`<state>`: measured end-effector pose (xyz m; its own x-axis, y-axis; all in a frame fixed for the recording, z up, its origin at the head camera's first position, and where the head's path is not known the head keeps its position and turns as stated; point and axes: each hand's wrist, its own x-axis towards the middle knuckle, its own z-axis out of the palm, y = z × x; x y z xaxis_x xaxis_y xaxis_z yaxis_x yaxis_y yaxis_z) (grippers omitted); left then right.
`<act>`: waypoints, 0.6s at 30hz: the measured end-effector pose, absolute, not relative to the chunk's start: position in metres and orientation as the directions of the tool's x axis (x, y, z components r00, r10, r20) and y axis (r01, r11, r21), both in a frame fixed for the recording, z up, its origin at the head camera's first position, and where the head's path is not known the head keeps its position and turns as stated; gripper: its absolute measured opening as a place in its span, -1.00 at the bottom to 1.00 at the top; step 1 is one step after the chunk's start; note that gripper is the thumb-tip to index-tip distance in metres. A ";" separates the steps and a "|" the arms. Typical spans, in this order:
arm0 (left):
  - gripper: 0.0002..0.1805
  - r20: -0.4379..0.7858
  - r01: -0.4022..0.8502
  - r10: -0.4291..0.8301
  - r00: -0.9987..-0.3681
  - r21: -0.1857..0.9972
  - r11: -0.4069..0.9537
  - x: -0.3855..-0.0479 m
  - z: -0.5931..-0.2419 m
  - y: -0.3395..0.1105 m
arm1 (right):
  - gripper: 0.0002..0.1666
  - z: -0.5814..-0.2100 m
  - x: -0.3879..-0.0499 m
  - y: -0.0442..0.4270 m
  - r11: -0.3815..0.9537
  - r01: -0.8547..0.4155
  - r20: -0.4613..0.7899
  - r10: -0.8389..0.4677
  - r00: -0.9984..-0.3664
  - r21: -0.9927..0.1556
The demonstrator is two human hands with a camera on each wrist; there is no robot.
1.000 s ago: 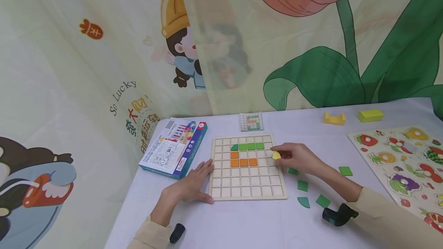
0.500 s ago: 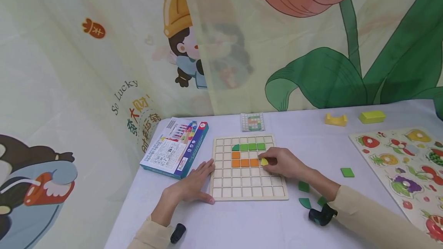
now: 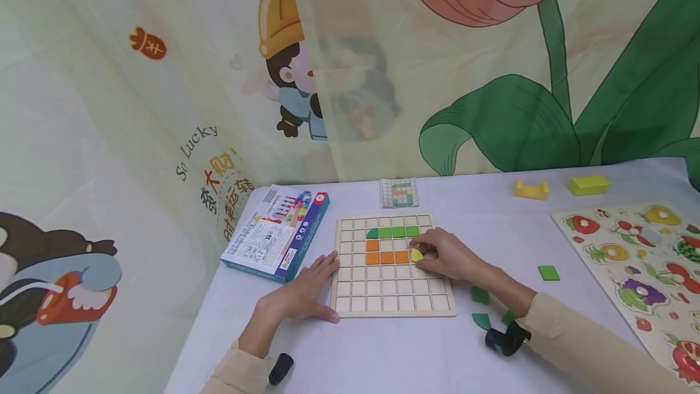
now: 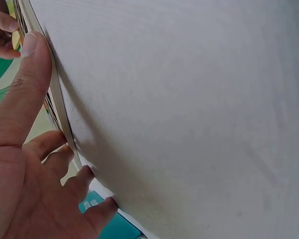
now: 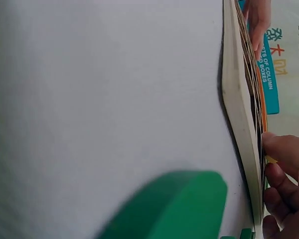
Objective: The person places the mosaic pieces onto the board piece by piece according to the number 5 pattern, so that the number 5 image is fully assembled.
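Head view: nearest on the white cloth-covered counter (image 3: 399,357), a dark green quarter-round piece (image 3: 481,321), a green piece (image 3: 508,317) partly covered by the black wrist camera (image 3: 507,339) and a flat dark green square (image 3: 479,295) lie loose. The left hand (image 3: 301,287), fingers spread, rests against the left edge of the pale wooden gridded board (image 3: 387,303), grasping nothing. A green square tile (image 3: 549,273) lies well to the right. The right hand (image 3: 445,254) pinches a small yellow piece (image 3: 417,255) at the cell beside the orange row; whether it is seated cannot be told. Already placed are four orange squares (image 3: 387,258) and, behind them, three bright green squares (image 3: 399,232) with a green quarter-round (image 3: 373,233) at their left. The loose green pieces are unplaced, so the filling looks perhaps half done. Beyond, a small printed grid card (image 3: 398,193) seems to show more green below its orange.
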<state>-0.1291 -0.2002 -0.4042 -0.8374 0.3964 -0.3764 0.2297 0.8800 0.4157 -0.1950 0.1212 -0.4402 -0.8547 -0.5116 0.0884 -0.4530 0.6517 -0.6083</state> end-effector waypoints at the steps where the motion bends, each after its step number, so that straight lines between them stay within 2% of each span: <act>1: 0.17 -0.378 0.229 0.395 -0.837 0.413 0.882 -0.129 -0.404 -0.200 | -0.63 -0.440 -0.195 0.121 0.657 -0.448 0.091 -0.502 -0.860 -0.607; 5: 0.17 -0.381 0.226 0.388 -0.839 0.405 0.886 -0.129 -0.404 -0.200 | -0.69 -0.442 -0.193 0.122 0.674 -0.458 0.117 -0.487 -0.865 -0.579; 18: 0.18 -0.384 0.210 0.377 -0.843 0.411 0.887 -0.128 -0.403 -0.199 | -0.73 -0.442 -0.190 0.123 0.686 -0.475 0.159 -0.472 -0.867 -0.551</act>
